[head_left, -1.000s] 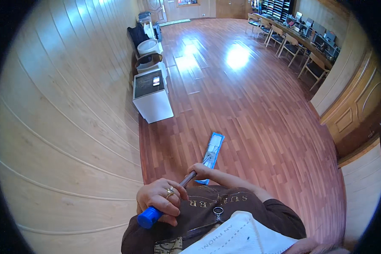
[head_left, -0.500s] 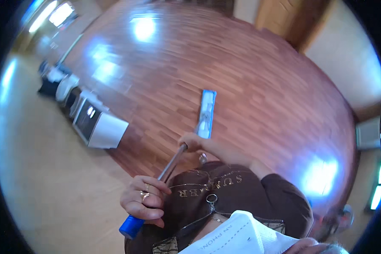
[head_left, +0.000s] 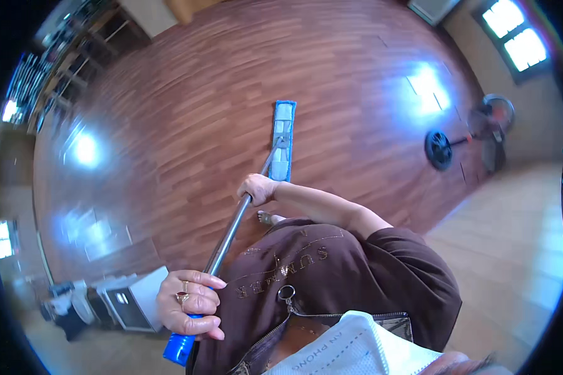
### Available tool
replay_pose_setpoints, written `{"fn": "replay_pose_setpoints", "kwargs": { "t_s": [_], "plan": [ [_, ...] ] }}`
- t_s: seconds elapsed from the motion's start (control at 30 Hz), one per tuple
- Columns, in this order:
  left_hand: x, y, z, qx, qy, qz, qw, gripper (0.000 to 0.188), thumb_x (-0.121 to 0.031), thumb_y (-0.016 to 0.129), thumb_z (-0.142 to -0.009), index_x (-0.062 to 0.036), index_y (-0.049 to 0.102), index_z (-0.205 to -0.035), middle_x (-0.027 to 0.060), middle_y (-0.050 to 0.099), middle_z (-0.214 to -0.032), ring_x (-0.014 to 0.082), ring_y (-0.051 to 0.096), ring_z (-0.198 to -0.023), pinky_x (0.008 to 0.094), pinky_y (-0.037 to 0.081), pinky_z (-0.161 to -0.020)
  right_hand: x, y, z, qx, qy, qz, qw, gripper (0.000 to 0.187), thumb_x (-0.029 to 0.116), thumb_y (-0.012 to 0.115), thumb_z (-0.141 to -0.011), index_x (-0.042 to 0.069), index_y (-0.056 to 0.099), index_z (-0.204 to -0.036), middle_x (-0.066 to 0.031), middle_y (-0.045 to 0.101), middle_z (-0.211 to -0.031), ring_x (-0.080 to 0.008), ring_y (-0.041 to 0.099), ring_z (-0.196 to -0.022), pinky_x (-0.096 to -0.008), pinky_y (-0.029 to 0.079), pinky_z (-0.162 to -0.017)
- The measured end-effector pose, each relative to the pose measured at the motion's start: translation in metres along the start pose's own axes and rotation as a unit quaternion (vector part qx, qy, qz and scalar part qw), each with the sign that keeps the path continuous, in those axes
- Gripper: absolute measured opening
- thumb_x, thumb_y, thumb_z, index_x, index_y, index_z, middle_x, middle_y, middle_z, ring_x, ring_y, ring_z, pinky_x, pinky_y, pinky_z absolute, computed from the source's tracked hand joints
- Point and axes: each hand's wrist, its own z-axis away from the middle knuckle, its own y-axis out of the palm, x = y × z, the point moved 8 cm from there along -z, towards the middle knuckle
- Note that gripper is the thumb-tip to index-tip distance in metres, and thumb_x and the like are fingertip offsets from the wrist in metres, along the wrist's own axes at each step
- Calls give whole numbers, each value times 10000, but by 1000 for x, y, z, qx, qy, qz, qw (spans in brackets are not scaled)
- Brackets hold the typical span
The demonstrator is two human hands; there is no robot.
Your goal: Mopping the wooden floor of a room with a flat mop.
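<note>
A flat mop (head_left: 228,240) with a long metal pole slants up from the lower left to its head on the floor. My left hand (head_left: 191,304) is wrapped round the top of the pole, just above its blue end cap, and wears gold rings. Farther down, my right hand (head_left: 258,189) grips the bare metal, its forearm coming in from the right. The mop head (head_left: 283,140), long and narrow with a blue fringe and whitish pockets, lies flat on the wooden floor (head_left: 350,144). Part of a bare foot (head_left: 270,217) shows close by my right hand.
At the lower left stands a white, box-shaped appliance (head_left: 137,300) with a dark front. An exercise machine with a black wheel (head_left: 438,150) is at the right. Shelving (head_left: 62,69) lines the far left. A window (head_left: 516,37) is at the upper right.
My view has swung to the right, bringing the wheeled machine and window farther in. The mop head now shows slightly farther left and higher. Both hands keep hold of the pole.
</note>
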Motion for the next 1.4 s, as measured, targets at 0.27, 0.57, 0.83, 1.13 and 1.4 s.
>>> {"fn": "replay_pose_setpoints", "kwargs": {
  "t_s": [0.27,0.57,0.83,1.13,1.4],
  "plan": [
    [50,73,-85,95,16,109,989,232,-237,797,-774,-95,618,-811,26,608,-658,163,643,-610,374,556,-742,-52,-72,149,-125,75,23,989,158,218,676,-577,107,569,-614,-115,588,-616,-354,599,-640,-457,469,-595],
    [81,154,-152,148,41,220,963,196,-206,796,-761,-72,653,-773,22,598,-646,164,627,-609,403,559,-758,-69,-109,309,-232,198,71,950,155,183,678,-544,107,559,-607,-116,573,-601,-366,587,-633,-462,478,-605],
    [96,235,-212,241,85,323,911,181,-179,789,-756,-52,661,-775,30,597,-640,181,628,-603,406,551,-751,-48,-135,440,-372,254,43,891,136,152,686,-592,81,571,-608,-124,574,-607,-358,589,-612,-450,462,-571],
    [96,288,-246,339,120,392,847,187,-180,777,-788,-44,677,-868,71,624,-695,210,639,-639,426,532,-798,-23,-136,513,-447,348,99,818,269,251,688,-766,77,578,-593,-121,586,-605,-331,597,-631,-429,438,-606],
    [80,292,-245,435,5,257,863,130,-114,731,-792,-71,655,-887,44,623,-785,221,642,-806,439,433,-915,-8,-114,532,-452,408,125,784,230,239,687,-769,95,607,-609,-104,615,-621,-305,624,-663,-409,442,-670]
  ]
}}
